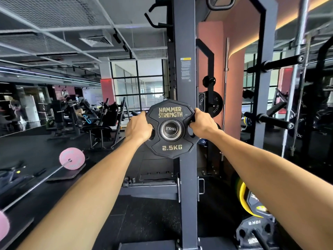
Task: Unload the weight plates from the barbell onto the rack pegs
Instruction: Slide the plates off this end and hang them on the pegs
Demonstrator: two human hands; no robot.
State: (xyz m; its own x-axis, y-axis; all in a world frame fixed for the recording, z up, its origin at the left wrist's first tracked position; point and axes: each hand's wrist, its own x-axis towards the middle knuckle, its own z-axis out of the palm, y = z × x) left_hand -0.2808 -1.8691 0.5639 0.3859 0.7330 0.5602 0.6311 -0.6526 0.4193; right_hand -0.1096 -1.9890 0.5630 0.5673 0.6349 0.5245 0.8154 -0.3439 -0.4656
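Right now both hands are holding a small black weight plate [170,128] marked 2.5KG, upright and face-on, in front of the dark rack upright [185,87]. The left hand [137,127] is gripping its left edge with fingers curled through a grip hole, and the right hand [201,124] is gripping the right edge the same way. A steel end stamped 1500LB [170,129] is showing through the plate's centre hole, so the plate is sitting on a sleeve or peg — which of the two I cannot tell from this angle, nor whether it is sliding on or off.

As a judgement, the task is looking partly done at best. Black plates [213,103] are already hanging on pegs behind the upright, and a yellow plate [242,197] and a black 10KG plate [255,231] are sitting low on the right, though whether those are stored or waiting on a bar is unclear. Two bare pegs [275,64] [273,121] are sticking out from the right-hand frame, free to take more.

Off to the left, a barbell [41,183] is lying on the floor with pink plates [72,158] on it — it may belong to another station, so I am not counting it as remaining work with any confidence.
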